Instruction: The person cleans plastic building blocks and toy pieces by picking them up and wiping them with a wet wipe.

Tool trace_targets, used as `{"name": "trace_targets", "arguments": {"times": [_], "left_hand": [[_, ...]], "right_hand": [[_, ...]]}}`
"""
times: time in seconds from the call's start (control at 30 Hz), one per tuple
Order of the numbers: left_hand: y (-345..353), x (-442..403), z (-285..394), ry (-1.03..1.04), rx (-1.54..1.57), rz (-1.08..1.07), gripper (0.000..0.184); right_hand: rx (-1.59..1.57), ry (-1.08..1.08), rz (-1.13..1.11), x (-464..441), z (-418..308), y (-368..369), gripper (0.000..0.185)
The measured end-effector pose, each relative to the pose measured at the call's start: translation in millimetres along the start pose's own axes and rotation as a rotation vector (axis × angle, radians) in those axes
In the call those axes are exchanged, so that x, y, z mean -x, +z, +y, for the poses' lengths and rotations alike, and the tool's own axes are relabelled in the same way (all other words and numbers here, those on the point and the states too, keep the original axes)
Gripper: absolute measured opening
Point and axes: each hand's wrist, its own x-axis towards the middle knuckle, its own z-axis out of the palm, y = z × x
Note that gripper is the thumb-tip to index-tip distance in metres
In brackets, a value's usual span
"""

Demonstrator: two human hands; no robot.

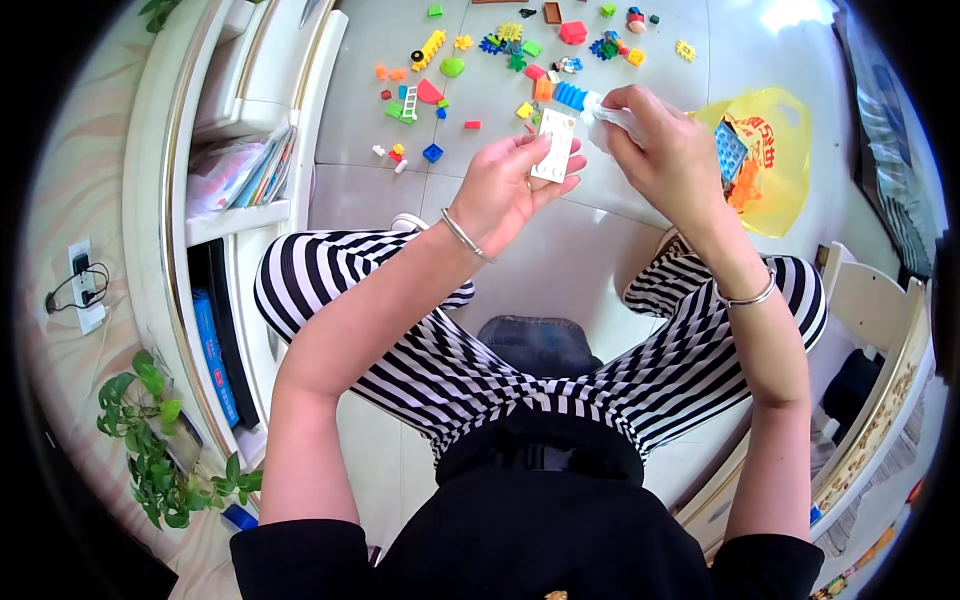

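My left hand (510,180) holds a white toy building plate (554,146) between thumb and fingers, its face turned up and small round marks at its ends. In my right hand (660,150) is a crumpled white wipe (612,122), pinched between thumb and fingers and hanging just right of the plate. Wipe and plate look slightly apart. Beyond them on the floor lie a ridged blue toy piece (570,96) and an orange block (543,90). A yellow plastic bag (790,160) stands right of my right hand, with a blue studded plate (729,150) and orange pieces (745,188) in it.
Several loose toy pieces are scattered over the tiled floor (380,210), among them a yellow wheeled piece (430,48), a white ladder (410,103) and a dark blue brick (432,153). A white shelf unit (235,222) stands left, a white wooden piece of furniture (880,300) right.
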Motion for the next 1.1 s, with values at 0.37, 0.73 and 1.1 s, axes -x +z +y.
{"name": "trace_targets", "arguments": {"times": [0.37,0.73,1.1], "left_hand": [[-2,4,1,-0.06,-0.048,-0.07,0.032],[-7,0,0,-0.018,0.032,-0.056,0.026],[-19,-7,1,-0.109,0.259,-0.165,0.024]], "right_hand": [[-0.32,0.2,-0.073,-4,1,5,0.02],[-0.33,0.127,-0.074,6,-6,14,0.021],[-0.214,-0.216,-0.004,15,-8,14,0.022]]}}
